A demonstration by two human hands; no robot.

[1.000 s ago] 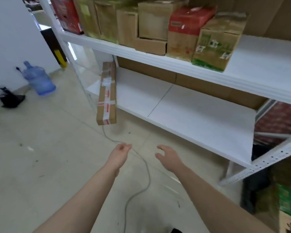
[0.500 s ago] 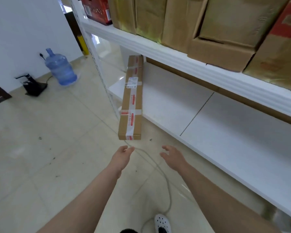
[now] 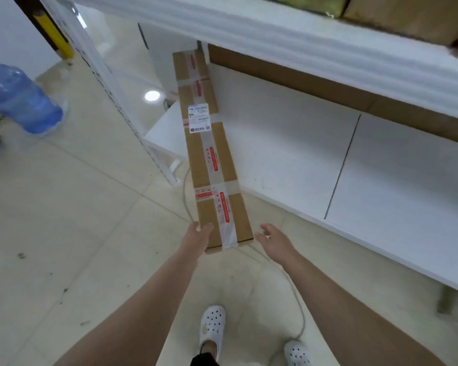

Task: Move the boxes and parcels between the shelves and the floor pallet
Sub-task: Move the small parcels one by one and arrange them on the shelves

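Note:
A long, narrow cardboard parcel (image 3: 212, 165) with clear tape, red print and a white label lies on the low white shelf (image 3: 288, 154). Its near end juts out past the shelf's front edge over the floor. My left hand (image 3: 198, 237) touches the left side of that near end, thumb lying on the top face. My right hand (image 3: 274, 240) hovers open just right of the end, a small gap from the cardboard. More cardboard boxes (image 3: 407, 14) stand on the upper shelf (image 3: 315, 46) at the top right.
A blue water jug (image 3: 19, 99) stands on the tiled floor at the left. The shelf's white upright post (image 3: 122, 107) rises left of the parcel. A grey cable (image 3: 294, 291) trails across the floor under my arms, past my white shoes (image 3: 212, 326).
I have stepped closer to the shelf and both hands have reached forward. My left hand now touches the parcel's near end; the right has drawn up beside it.

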